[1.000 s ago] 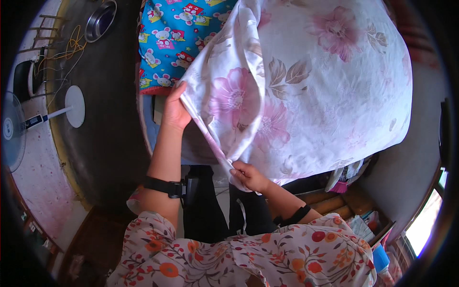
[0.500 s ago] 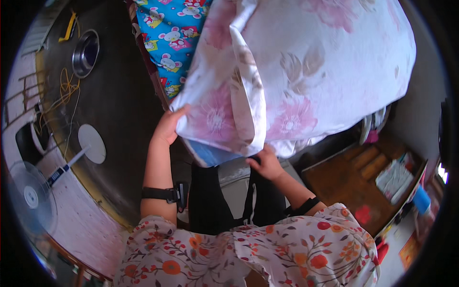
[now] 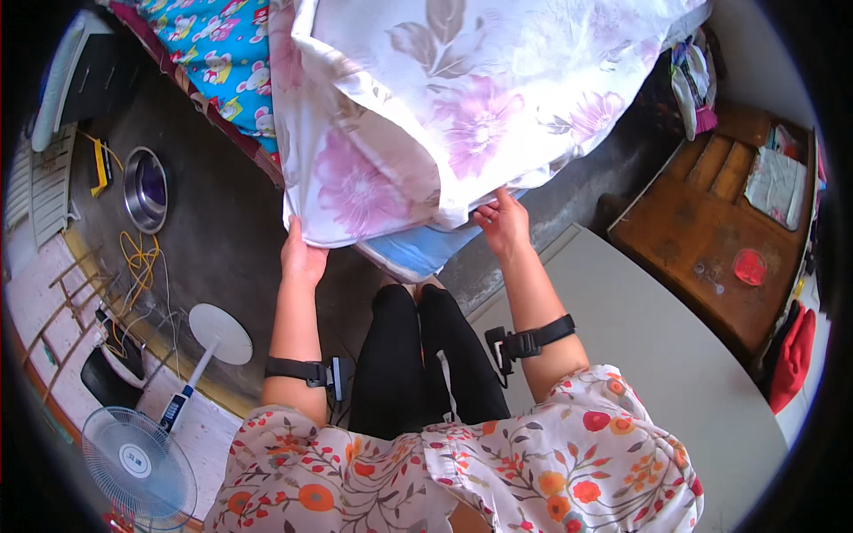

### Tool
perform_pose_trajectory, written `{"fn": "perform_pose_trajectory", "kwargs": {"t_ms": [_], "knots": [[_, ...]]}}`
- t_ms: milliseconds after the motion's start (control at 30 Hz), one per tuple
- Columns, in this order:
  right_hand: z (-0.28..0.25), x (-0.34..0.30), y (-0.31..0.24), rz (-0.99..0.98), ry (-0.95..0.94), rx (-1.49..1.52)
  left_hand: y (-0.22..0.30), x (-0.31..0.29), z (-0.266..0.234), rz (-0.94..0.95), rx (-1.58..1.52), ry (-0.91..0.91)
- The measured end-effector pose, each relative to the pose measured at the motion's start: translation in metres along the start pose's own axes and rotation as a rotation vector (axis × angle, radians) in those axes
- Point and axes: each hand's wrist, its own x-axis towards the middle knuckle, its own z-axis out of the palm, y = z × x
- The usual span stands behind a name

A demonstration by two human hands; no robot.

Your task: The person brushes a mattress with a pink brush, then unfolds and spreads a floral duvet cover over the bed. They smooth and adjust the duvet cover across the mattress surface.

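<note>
Clearly, you held the big pillow (image 3: 480, 115) in its white cover with pink and purple flowers by its lower, open end. Your left hand (image 3: 302, 258) gripped the left corner of the cover from below, with the fingers closed on the cloth edge, so that corner stayed up and the opening did not fall. Your right hand (image 3: 502, 222) was at the other side of the same edge, its fingers bent and pinching the cloth where it hung down. Between both hands, a blue cushion (image 3: 418, 253) showed under the cover's edge; it seemed to be the inner part, not fully covered there.

The pillow was lifted in front of you, above your legs (image 3: 426, 355) in black trousers, and it leaned against the bed with the blue cartoon sheet (image 3: 213, 62) behind it. I think the bed took a part of the weight, so your hands only needed to keep the opening.

On the grey floor (image 3: 231, 231) to your left lay a steel bowl (image 3: 145, 188), yellow cable (image 3: 138, 258) and a standing fan (image 3: 138, 466). On your right stood a wooden table (image 3: 711, 213).
</note>
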Motion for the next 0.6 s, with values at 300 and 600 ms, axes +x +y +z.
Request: {"fn": "perform_pose_trajectory", "kwargs": {"t_ms": [300,600], "knots": [[-0.071,-0.029,0.036,-0.044,-0.135,0.396,-0.007,0.006,-0.041,0.033,0.667,0.299],[-0.104,-0.038,0.076,-0.319,0.384,-0.310,0.072,0.041,0.075,1.217,1.226,0.078]]}}
